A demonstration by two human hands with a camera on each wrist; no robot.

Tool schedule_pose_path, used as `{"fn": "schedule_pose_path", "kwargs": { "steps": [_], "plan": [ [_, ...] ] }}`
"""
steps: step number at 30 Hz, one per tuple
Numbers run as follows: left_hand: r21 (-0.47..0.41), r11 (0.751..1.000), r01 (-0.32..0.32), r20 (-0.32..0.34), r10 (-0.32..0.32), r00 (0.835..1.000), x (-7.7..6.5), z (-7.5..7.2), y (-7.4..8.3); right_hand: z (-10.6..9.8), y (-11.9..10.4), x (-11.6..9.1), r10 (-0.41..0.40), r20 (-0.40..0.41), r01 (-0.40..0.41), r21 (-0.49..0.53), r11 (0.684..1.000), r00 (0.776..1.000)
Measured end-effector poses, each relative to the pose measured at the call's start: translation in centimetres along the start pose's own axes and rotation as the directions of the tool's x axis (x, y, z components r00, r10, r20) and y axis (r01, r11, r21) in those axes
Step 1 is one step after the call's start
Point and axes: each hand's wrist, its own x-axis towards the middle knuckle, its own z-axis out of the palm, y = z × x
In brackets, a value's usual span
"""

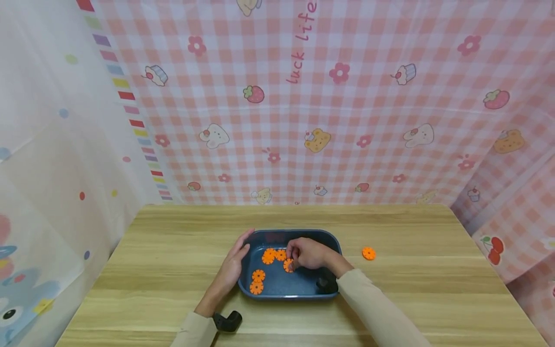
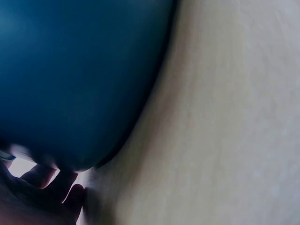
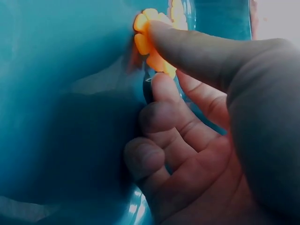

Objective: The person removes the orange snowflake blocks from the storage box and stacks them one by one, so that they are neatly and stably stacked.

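A dark blue rectangular tray (image 1: 290, 287) with rounded corners stands on the table. Over it, my right hand (image 1: 311, 253) pinches an orange notched plastic disc (image 1: 288, 265) between thumb and fingers. The right wrist view shows the thumb (image 3: 187, 47) pressed on the face of this disc. My left hand (image 1: 231, 266) lies against the tray's left side, fingers extended along the rim. In the left wrist view its fingertips (image 2: 61, 185) touch the tray's outer wall (image 2: 89, 84). More orange discs (image 1: 269, 255) lie inside at the left, including a pair (image 1: 257, 287) near the front.
To the right of the tray, an orange disc (image 1: 369, 253) lies on the wooden table (image 1: 416, 289). Black wrist-worn devices (image 1: 228, 321) show at both wrists; the right one hangs over the tray's front right corner. A pink checked cloth (image 1: 295, 120) hangs behind the table.
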Motion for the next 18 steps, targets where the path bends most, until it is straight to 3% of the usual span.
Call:
{"fn": "schedule_pose_path", "kwargs": {
  "steps": [5, 18],
  "plan": [
    [0.002, 1.000, 0.000, 0.004, 0.000, 1.000, -0.04, -0.04, -0.09, -0.08, 0.03, -0.07, -0.012, 0.000, 0.012, -0.007, 1.000, 1.000],
    [-0.005, 1.000, 0.009, 0.002, -0.009, 1.000, 0.08, -0.06, -0.23, -0.80, -0.58, -0.65, -0.007, 0.019, 0.005, 0.092, 0.996, 1.000]
  ]
}}
